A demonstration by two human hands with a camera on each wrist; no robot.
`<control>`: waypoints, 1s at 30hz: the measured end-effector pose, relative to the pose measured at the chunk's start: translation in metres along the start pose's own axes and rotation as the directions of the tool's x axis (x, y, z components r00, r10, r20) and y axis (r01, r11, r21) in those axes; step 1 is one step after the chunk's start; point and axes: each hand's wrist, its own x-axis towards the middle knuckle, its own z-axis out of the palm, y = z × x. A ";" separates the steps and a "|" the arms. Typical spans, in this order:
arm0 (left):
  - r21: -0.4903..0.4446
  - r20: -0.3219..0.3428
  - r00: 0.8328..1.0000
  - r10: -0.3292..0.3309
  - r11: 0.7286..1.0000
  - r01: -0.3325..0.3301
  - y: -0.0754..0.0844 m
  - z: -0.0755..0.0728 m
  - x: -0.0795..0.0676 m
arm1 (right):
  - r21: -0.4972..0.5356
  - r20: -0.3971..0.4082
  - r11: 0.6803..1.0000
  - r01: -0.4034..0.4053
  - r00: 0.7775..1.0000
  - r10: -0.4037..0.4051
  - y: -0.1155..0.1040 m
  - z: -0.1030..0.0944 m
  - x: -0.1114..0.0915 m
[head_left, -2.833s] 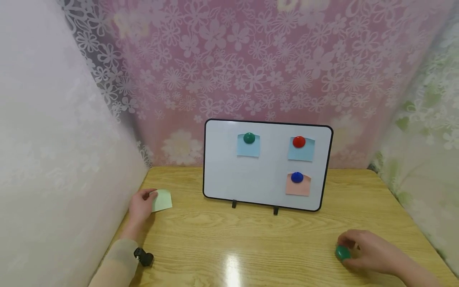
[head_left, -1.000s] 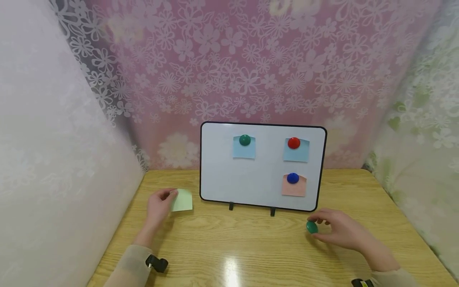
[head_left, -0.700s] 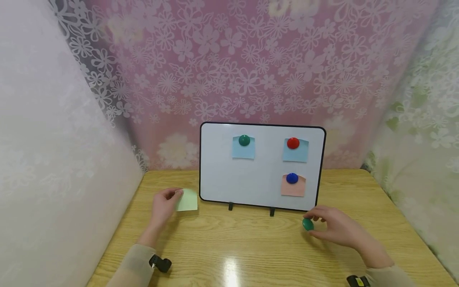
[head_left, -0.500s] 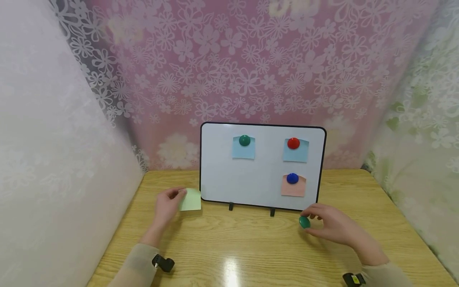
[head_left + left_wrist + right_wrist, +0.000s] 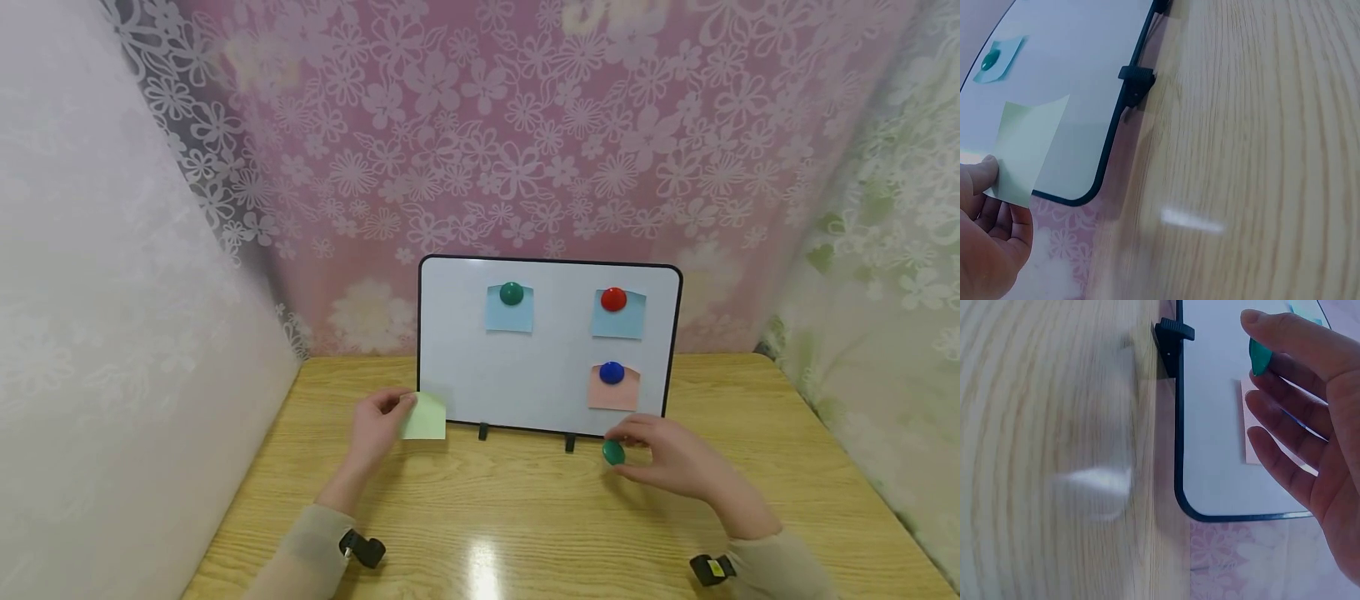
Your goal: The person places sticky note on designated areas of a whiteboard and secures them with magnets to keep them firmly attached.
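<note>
My left hand [image 5: 378, 427] pinches a pale green sticky note [image 5: 426, 417] by its left edge. In the head view the note overlaps the lower left corner of the whiteboard [image 5: 540, 358]. The left wrist view shows the thumb [image 5: 985, 174] on the note's near face, with the other fingers behind. My right hand [image 5: 667, 454] pinches a round green magnet [image 5: 613, 452] between thumb and fingertips, just in front of the board's lower right edge. In the right wrist view the magnet [image 5: 1260, 357] is seen edge-on, partly behind the thumb.
On the board, a green magnet [image 5: 512, 293] and a red magnet [image 5: 613, 299] each hold a blue note, and a blue magnet [image 5: 612, 372] holds a pink note [image 5: 615, 397]. Small black feet [image 5: 570, 442] support the board on the wooden table [image 5: 480, 492]. Patterned curtains [image 5: 510, 150] surround it.
The left hand has carried the green note rightward from the table's left side to the board's corner. The right hand has brought the green magnet leftward and up from the right foreground.
</note>
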 end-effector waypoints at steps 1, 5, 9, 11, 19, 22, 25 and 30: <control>-0.008 0.006 1.000 0.000 1.000 0.000 0.000 0.002 0.000 | 0.000 -0.003 1.000 0.005 1.000 -0.005 0.000 0.001 0.001; 0.001 0.010 1.000 0.004 1.000 -0.004 0.001 0.009 -0.001 | -0.004 -0.014 1.000 0.025 1.000 -0.025 -0.001 0.004 0.007; -0.005 0.015 1.000 0.008 1.000 -0.008 0.002 0.016 -0.001 | -0.013 -0.019 1.000 0.026 0.999 -0.026 -0.001 0.007 0.011; -0.017 0.023 1.000 0.009 1.000 -0.009 0.003 0.021 -0.001 | -0.010 -0.020 1.000 0.019 1.000 -0.019 -0.001 0.008 0.013; -0.019 0.073 0.997 0.030 0.999 -0.029 0.012 0.040 -0.001 | -0.014 -0.019 1.000 0.017 1.000 -0.017 -0.005 0.013 0.025; -0.022 0.091 0.995 0.031 0.999 -0.029 0.015 0.048 -0.001 | 0.002 -0.023 1.000 0.024 0.999 -0.024 -0.006 0.014 0.030; -0.025 0.111 0.993 0.034 0.999 -0.031 0.018 0.054 -0.001 | 0.023 -0.022 0.999 0.027 0.999 -0.026 -0.007 0.015 0.034; -0.021 0.125 0.991 0.042 0.999 -0.040 0.021 0.065 0.000 | 0.039 -0.041 0.999 0.035 0.999 -0.033 -0.008 0.016 0.040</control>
